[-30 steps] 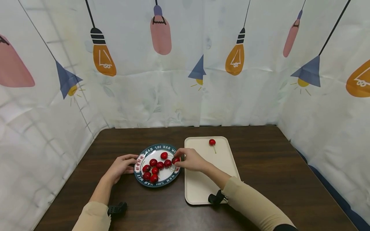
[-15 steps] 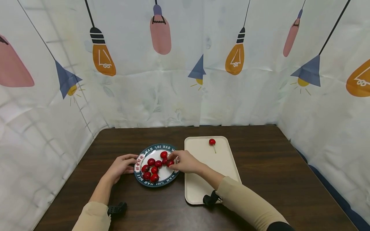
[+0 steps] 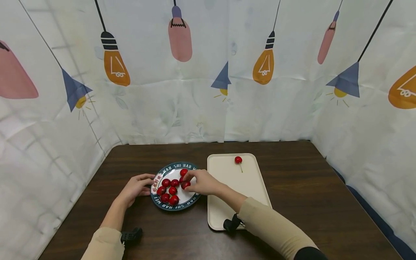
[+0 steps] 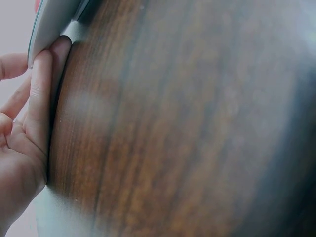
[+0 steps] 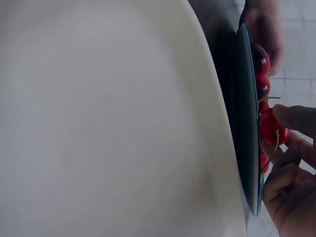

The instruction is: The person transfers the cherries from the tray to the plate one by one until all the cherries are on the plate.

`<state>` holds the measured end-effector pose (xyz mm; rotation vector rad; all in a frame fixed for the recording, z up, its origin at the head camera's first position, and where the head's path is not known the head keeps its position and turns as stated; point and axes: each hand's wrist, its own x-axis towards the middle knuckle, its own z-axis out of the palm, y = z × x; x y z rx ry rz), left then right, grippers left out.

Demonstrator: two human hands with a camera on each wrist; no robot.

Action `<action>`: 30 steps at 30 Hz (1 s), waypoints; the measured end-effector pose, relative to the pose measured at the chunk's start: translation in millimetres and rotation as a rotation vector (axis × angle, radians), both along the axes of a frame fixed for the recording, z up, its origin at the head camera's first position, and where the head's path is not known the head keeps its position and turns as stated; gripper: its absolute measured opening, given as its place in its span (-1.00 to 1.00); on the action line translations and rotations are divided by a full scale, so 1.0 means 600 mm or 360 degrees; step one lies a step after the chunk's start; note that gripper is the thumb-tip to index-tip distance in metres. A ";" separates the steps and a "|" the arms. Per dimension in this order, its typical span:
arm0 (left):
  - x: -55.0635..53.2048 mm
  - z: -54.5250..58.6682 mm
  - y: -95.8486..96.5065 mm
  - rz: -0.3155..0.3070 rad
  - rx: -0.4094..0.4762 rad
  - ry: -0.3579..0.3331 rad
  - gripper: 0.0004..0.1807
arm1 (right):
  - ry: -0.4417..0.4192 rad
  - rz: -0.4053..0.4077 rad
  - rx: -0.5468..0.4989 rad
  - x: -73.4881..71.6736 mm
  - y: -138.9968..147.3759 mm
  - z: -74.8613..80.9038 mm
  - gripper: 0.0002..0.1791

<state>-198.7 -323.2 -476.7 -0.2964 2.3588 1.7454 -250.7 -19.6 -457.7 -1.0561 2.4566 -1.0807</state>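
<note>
A round plate [image 3: 191, 201] with a dark teal lettered rim holds several red cherries [image 3: 173, 200]. My left hand [image 3: 136, 188] grips its left edge; in the left wrist view, fingers [image 4: 42, 94] reach under the plate [image 4: 52, 29] while another touches the rim. Over the plate's right side, my right hand [image 3: 205, 183] pinches a cherry [image 5: 273, 127] between thumb and fingertip, its green stem hanging down in the right wrist view. The held cherry is low among the others, and the hand covers part of the plate's right rim.
Right of the plate lies a cream rectangular tray [image 3: 224, 209], close to its rim. One stemmed cherry [image 3: 238, 160] rests near the tray's far edge. Both stand on a dark wood table [image 3: 299, 187], with a patterned curtain [image 3: 201, 108] behind it.
My right hand has moved left across the plate with its cherry, and several cherries on the plate have shifted left. The left hand stays at the rim.
</note>
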 end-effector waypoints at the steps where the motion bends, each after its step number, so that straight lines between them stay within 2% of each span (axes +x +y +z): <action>1: 0.000 -0.001 0.000 0.0000 0.0001 0.0001 -0.47 | 0.0005 0.0005 0.0001 0.000 -0.001 0.001 -0.67; 15: 0.000 -0.002 -0.001 -0.0003 -0.0001 0.0000 -0.47 | -0.0013 -0.0018 -0.0078 -0.002 0.016 0.014 -0.72; 20: 0.000 -0.001 0.000 -0.0004 -0.0001 -0.0001 -0.48 | -0.0012 -0.0076 -0.0100 -0.009 0.034 0.015 -0.66; 30: 0.000 -0.003 -0.001 -0.0003 -0.0009 0.0010 -0.48 | -0.0015 -0.0182 -0.0171 -0.030 0.078 0.011 -0.71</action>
